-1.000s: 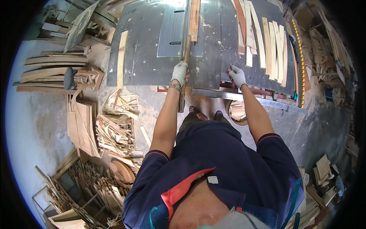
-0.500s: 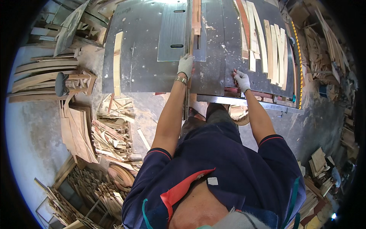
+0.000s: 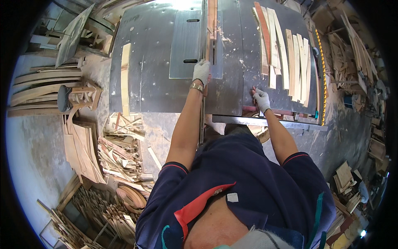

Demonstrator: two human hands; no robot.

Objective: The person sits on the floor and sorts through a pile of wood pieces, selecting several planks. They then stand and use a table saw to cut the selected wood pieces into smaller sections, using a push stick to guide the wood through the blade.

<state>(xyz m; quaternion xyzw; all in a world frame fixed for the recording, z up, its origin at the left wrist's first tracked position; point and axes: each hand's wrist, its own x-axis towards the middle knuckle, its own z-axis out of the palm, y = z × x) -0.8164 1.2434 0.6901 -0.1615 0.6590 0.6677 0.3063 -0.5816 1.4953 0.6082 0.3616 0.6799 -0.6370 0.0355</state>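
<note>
My left hand (image 3: pixel 202 70), in a white glove with the fingertips bare, is closed around a narrow reddish-brown wooden strip (image 3: pixel 207 46). This strip lies lengthwise on the dark metal saw table (image 3: pixel 159 91), against a long thin guide bar (image 3: pixel 202 128) that sticks out past the near edge. Beside the strip, farther off, is a reddish wood piece (image 3: pixel 212 18) in line with the slot in the steel insert plate (image 3: pixel 182 45). My right hand (image 3: pixel 261 100), gloved too, hovers near the table's front edge with curled fingers. What it holds, if anything, is too small to make out.
Several pale wood strips (image 3: pixel 296 68) and a reddish one (image 3: pixel 264 31) lie on the table's right. A single pale strip (image 3: pixel 125 79) is at its left edge. A metal rail (image 3: pixel 240 120) crosses the front. Offcuts (image 3: pixel 120 153) are heaped on the floor at left.
My left hand and the reddish wood have slid slightly farther across the table. The table sits lower in the view. My right hand stays near the front edge, fingers still curled.
</note>
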